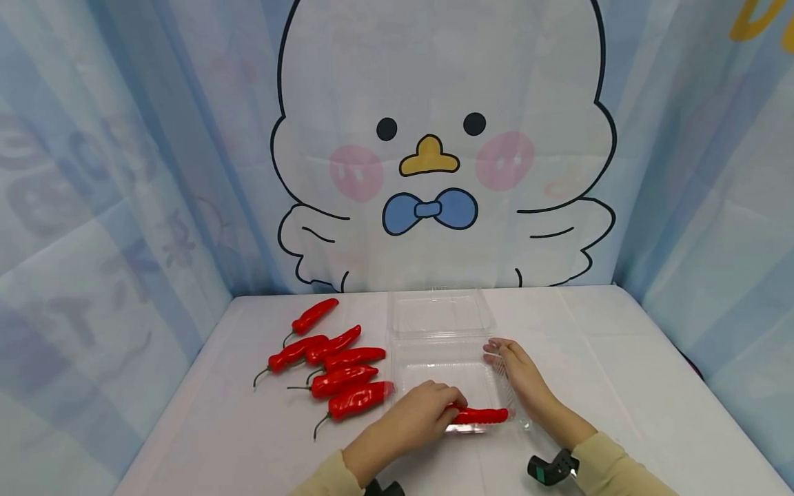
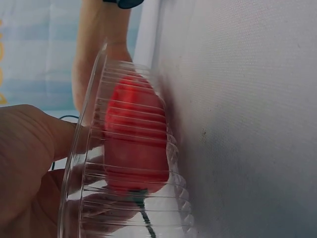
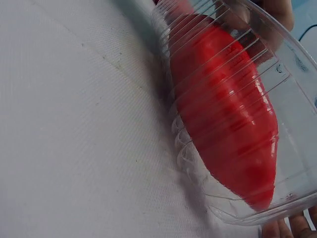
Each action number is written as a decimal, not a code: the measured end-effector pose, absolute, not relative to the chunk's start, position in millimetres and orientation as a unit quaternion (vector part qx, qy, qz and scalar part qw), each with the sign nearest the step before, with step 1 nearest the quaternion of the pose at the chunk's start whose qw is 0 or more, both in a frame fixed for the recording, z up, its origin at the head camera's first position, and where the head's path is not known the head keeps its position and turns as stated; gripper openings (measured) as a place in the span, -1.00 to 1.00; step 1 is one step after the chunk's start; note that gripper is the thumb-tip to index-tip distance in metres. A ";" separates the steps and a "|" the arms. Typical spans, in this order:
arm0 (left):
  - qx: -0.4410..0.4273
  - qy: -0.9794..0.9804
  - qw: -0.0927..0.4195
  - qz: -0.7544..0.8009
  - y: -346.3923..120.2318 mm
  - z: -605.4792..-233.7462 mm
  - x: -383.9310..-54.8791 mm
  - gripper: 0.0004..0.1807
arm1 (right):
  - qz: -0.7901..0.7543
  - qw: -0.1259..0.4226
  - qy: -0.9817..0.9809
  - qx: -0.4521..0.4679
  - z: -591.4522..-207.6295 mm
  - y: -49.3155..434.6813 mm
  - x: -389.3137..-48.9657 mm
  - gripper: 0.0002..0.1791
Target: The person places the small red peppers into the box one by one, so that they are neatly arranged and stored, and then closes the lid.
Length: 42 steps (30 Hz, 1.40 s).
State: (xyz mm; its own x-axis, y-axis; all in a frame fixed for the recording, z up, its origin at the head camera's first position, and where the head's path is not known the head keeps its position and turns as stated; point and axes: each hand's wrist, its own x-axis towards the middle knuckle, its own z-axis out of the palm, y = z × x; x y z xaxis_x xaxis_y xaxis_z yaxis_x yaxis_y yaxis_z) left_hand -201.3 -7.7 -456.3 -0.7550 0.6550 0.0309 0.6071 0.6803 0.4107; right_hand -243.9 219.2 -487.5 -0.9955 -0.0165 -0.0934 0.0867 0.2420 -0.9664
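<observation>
My left hand reaches over the near side of a clear plastic clamshell box and grips a red chili pepper at its stem end. The pepper lies crosswise inside, its tip pointing right. Through the ribbed wall in the left wrist view, the pepper shows its thick end and a dark stem. In the right wrist view, its tapering tip sits near a box corner. At the box's right wall, my right hand touches the side with extended fingers. The box's lid is folded back, away from me.
Several more red chili peppers with dark stems lie left of the box on the white table. Black wrist devices show below both hands. A printed curtain closes off the back and sides.
</observation>
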 end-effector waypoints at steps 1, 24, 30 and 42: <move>0.345 0.914 0.061 0.205 -7.5 -456.9 -201.6 -0.84 | -0.614 0.042 0.788 0.022 -487.7 219.2 -244.1 -0.50; 0.345 0.916 0.042 0.201 -8.0 -456.2 -202.0 -0.79 | -0.610 0.043 0.791 0.019 -485.9 218.6 -245.0 -0.50; 0.346 0.915 0.035 0.204 -11.2 -453.4 -200.0 -0.79 | -0.613 0.045 0.789 0.020 -486.8 218.3 -244.7 -0.50; 0.315 0.918 0.041 0.239 -27.0 -450.8 -198.5 -0.76 | -0.619 0.051 0.784 0.022 -487.3 219.9 -245.6 -0.50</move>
State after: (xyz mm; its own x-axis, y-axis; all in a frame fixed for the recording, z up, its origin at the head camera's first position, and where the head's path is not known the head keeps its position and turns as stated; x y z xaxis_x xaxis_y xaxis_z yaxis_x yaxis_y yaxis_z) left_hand -198.5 -27.0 -450.8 -0.7984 0.5975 0.0750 0.5581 0.6874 0.4648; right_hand -245.6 219.9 -487.3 -0.9939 -0.0290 -0.1061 0.0965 0.2338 -0.9675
